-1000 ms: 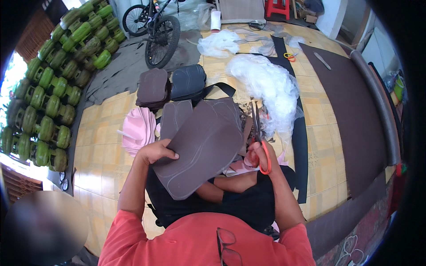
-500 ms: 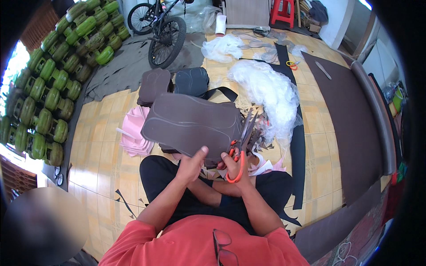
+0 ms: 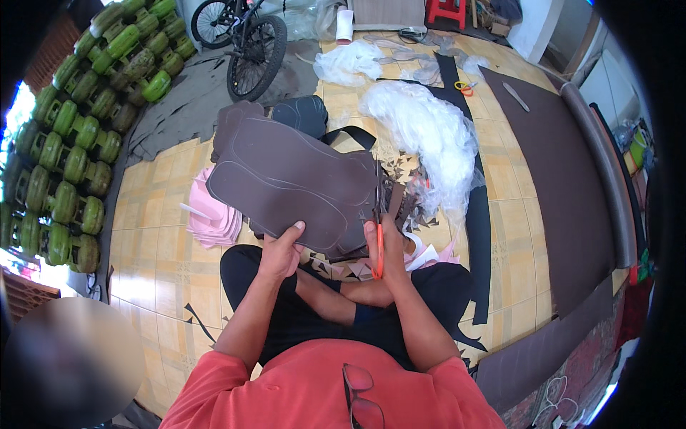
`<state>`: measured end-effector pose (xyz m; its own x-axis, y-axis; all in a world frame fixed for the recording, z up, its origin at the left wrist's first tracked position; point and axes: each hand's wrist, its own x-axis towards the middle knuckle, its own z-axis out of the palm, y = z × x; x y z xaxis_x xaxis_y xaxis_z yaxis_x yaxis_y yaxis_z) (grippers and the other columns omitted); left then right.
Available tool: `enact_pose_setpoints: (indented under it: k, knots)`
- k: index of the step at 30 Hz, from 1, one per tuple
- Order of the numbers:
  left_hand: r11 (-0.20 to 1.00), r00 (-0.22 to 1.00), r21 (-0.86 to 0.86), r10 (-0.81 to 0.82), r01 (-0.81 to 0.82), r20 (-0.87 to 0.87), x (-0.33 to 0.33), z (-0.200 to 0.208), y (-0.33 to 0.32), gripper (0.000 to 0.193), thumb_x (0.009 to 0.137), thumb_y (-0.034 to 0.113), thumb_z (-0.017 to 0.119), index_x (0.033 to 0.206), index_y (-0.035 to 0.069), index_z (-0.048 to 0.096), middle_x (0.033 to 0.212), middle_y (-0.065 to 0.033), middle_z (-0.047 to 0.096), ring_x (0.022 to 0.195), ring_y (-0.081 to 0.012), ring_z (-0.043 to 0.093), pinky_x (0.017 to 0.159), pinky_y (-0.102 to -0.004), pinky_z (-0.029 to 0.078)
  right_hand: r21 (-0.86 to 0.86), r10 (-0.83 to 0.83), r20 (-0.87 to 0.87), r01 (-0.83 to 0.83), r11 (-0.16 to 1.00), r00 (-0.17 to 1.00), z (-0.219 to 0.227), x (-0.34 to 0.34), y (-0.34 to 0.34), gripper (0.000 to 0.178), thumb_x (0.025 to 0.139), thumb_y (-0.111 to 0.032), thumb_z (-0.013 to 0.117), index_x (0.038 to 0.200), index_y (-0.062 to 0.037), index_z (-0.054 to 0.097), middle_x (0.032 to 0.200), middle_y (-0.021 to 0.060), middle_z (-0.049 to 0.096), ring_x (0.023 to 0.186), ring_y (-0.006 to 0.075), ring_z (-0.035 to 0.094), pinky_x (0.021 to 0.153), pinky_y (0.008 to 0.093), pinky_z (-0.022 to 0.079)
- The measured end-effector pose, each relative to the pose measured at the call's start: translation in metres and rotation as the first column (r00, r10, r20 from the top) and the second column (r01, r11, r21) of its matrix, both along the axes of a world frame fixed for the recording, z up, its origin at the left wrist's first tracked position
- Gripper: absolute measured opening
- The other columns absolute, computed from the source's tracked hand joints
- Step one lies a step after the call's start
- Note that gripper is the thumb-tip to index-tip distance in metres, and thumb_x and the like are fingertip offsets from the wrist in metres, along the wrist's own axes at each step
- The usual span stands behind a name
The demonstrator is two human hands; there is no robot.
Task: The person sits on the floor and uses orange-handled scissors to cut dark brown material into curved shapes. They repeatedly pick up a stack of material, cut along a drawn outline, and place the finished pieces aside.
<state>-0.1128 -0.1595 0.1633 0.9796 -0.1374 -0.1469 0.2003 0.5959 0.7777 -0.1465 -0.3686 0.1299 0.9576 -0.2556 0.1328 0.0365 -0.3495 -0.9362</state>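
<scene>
The left hand pinches the sheet by its near edge, seemingly steadying it beside scissors gripped in the right hand.

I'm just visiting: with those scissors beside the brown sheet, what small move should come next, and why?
Probably a short snip at the brown sheet's right edge, guided by its pale curved lines. The right hand holds the orange-handled scissors, blades up beside that edge, while the left hand grips the sheet's lower edge, which should help steady it.
</scene>
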Motion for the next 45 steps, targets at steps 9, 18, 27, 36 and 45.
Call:
enact_pose_setpoints:
  k: [9, 18, 27, 36, 45]
  knots:
    - [0.999, 0.999, 0.016, -0.029, 0.028, 0.021, 0.004, -0.003, 0.002, 0.045, 0.087, -0.002, 0.059, 0.13, 0.001, 0.045, 0.121, -0.0134, 0.056, 0.112, -0.0273, 0.058, 0.095, -0.0421, 0.051, 0.097, 0.086, -0.062, -0.079, 0.992, 0.994, 0.001, -0.008, -0.008, 0.052, 0.097, -0.047, 0.045, 0.087, 0.0033, 0.055, 0.072, 0.0199, 0.059, 0.071, 0.037, 0.061, 0.065, 0.0428, 0.046]
    - [0.939, 0.995, 0.335, 0.05, -0.076, 0.084, 0.054, 0.021, 0.041, 0.056, 0.081, -0.005, 0.057, 0.134, 0.0, 0.042, 0.123, -0.013, 0.055, 0.114, -0.025, 0.054, 0.098, -0.0375, 0.043, 0.312, 0.133, -0.2, -0.065, 0.948, 0.971, -0.003, -0.02, -0.016, 0.046, 0.098, -0.043, 0.05, 0.081, -0.0015, 0.058, 0.056, 0.0018, 0.052, 0.043, 0.0102, 0.052, 0.039, 0.0234, 0.04]
    - [0.909, 0.988, 0.411, -0.122, 0.073, 0.095, 0.047, 0.032, 0.054, 0.057, 0.079, -0.002, 0.062, 0.133, 0.001, 0.046, 0.121, -0.0094, 0.057, 0.113, -0.0224, 0.054, 0.098, -0.0353, 0.042, -0.048, 0.154, -0.054, -0.156, 0.987, 0.987, -0.023, -0.022, -0.012, 0.036, 0.097, -0.033, 0.053, 0.082, 0.0003, 0.052, 0.058, 0.0122, 0.049, 0.055, 0.0263, 0.052, 0.055, 0.0367, 0.041]
    - [0.831, 0.955, 0.479, -0.289, 0.283, -0.063, 0.034, 0.024, 0.062, 0.062, 0.072, -0.004, 0.063, 0.132, 0.0, 0.049, 0.12, -0.0071, 0.058, 0.113, -0.0197, 0.053, 0.1, -0.0332, 0.039, -0.007, 0.041, -0.046, -0.041, 0.999, 0.998, 0.003, -0.002, -0.017, 0.033, 0.096, -0.03, 0.056, 0.082, -0.0003, 0.049, 0.065, 0.0187, 0.052, 0.06, 0.0356, 0.053, 0.059, 0.0415, 0.042]
    - [0.802, 0.9, 0.409, -0.399, 0.436, -0.176, 0.026, 0.017, 0.062, 0.061, 0.069, -0.003, 0.064, 0.129, 0.0, 0.054, 0.117, -0.0072, 0.062, 0.111, -0.0187, 0.055, 0.1, -0.0307, 0.039, -0.131, 0.045, 0.127, -0.028, 0.991, 0.991, 0.024, 0.015, -0.022, 0.034, 0.095, -0.03, 0.056, 0.086, 0.0016, 0.048, 0.07, 0.0221, 0.052, 0.064, 0.039, 0.054, 0.06, 0.0412, 0.043]
